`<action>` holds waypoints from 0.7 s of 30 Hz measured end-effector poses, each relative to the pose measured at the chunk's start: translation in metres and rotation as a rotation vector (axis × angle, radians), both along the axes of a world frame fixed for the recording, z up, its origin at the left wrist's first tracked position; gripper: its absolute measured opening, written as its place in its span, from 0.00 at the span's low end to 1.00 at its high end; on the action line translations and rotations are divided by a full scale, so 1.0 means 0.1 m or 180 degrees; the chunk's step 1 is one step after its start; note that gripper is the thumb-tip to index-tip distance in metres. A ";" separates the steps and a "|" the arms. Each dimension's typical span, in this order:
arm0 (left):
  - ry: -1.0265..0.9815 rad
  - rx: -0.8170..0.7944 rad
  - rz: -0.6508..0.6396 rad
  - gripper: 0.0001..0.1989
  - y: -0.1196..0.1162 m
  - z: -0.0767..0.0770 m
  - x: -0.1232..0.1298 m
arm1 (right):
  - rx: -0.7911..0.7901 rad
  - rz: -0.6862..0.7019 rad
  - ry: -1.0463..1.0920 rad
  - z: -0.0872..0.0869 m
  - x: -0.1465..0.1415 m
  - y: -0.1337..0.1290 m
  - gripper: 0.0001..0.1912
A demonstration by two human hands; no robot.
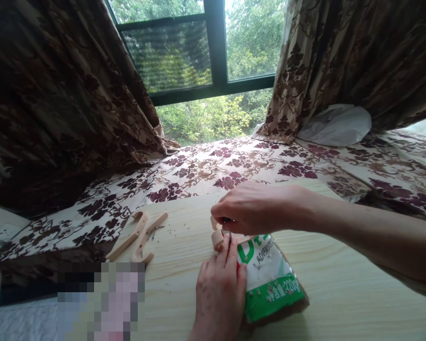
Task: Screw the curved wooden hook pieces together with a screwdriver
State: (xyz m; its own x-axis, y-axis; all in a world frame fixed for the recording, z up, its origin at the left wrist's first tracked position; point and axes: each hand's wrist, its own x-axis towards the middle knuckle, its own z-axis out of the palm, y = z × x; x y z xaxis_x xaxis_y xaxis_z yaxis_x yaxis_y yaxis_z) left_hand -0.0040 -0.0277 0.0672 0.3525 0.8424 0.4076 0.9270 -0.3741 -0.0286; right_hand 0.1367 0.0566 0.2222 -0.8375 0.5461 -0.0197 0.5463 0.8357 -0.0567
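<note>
Head cam — hands (257, 207) part-hide wood pc (217, 239) — tool (228, 219) unclear.

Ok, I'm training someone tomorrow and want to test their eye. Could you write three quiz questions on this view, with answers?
1. Which side of the packet do the loose wooden pieces lie on in the picture? A: left; B: right.
2. True or false: the packet stands upright against the curtain.
3. Which hand is nearer the window?

Key: 1: A. 2: False; it lies on the pale tabletop. 3: The right hand.
</note>
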 end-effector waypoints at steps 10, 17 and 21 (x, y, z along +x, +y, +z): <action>0.0039 -0.0068 -0.0013 0.22 0.00 -0.01 -0.01 | 0.0234 -0.0204 -0.0101 0.01 0.00 0.02 0.07; 0.0038 -0.0192 0.0007 0.22 0.00 0.01 -0.01 | 0.0103 -0.0114 -0.0042 0.01 -0.02 0.02 0.06; 0.0070 -0.0244 0.0073 0.22 -0.01 0.07 0.02 | 0.0250 -0.0369 -0.0032 -0.06 -0.04 0.03 0.07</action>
